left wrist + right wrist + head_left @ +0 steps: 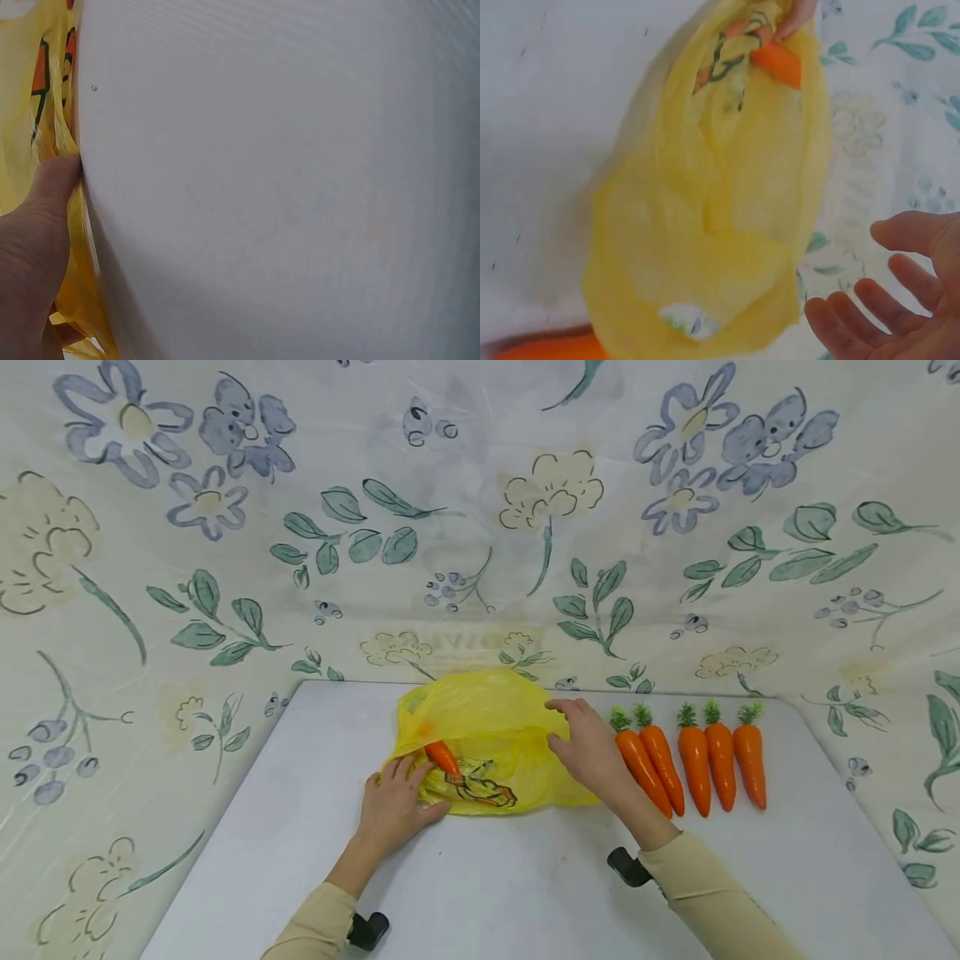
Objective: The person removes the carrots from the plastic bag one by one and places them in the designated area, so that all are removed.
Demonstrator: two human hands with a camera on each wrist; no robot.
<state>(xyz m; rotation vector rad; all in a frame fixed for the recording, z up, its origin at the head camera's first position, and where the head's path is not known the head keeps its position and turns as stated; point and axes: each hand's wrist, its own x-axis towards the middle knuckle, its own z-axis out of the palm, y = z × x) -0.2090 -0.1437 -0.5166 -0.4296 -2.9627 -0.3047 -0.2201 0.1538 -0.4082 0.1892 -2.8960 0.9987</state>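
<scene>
A yellow plastic bag [525, 768] with a printed drawing lies on its side on the table, its mouth spread. Inside, near its left end, an orange carrot [442, 757] shows partly, the rest covered by the plastic. At that same end my left hand [393, 806] grips the bag's edge; the left wrist view has the thumb [56, 184] against the plastic. Over the bag's right end hovers my right hand [592, 747], fingers spread and holding nothing. In the right wrist view the right hand [892, 300] is beside the yellow film, palm showing.
Several carrots with green tops lie in a row right of the bag, such as the rightmost carrot [750, 768]. They are close to my right forearm. Behind the white table [510, 893] rises a floral-patterned sheet [480, 527].
</scene>
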